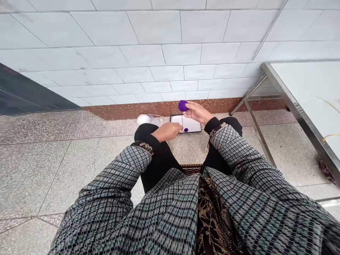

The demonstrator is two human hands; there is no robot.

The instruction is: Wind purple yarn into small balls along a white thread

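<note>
The purple ball (183, 105) is held in the air beyond the knees, at the fingertips of the right hand (196, 112). Nearest, the body is covered by a patterned jacket (159, 212), worn open over a dark top with gold-coloured figures (211, 209); black trousers (163, 159) are seen below, with a woven edge (191, 168) between the thighs. The left hand (168, 131) is held lower, its fingertips closed on a thin dark thread (182, 119) that is stretched down from the ball. The right hand's fingers are curled round the ball's side. Just beyond, a white tray (195, 124) with a dark rim is set on the speckled floor (87, 166), and a small purple piece (186, 130) is seen in it. Beside the tray, to the left, a white bundle (145, 119) is placed. A metal-framed table (313, 81) is seen at the right. The view is closed off by a tiled wall (159, 28).
</note>
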